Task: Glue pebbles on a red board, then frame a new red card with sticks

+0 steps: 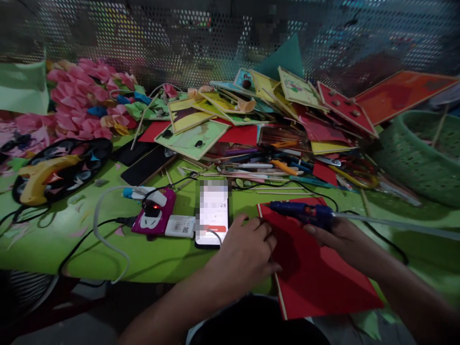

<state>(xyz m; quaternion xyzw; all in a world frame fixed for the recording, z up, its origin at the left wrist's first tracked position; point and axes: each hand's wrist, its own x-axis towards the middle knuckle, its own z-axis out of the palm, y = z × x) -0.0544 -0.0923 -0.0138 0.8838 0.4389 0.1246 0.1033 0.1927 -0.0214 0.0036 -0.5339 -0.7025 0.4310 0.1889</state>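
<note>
A red card sheet (319,278) lies on the green table (89,239) in front of me. My left hand (247,249) rests on the sheet's left edge, fingers curled and pressed down on it. My right hand (341,237) is closed round the handle of a blue glue gun (305,212), whose nozzle points left over the sheet's top corner. A clear glue stick (395,224) sticks out of the gun's back to the right. Just left of my left hand lies a lit phone (212,215).
A heap of coloured cards (273,100), pens and sticks (273,167) fills the table's back. Pink paper flowers (82,96) lie at back left, beside a yellow glue gun (43,177) on a black tray. A green basket (417,153) stands right. Cables and a magenta gadget (154,218) lie near the phone.
</note>
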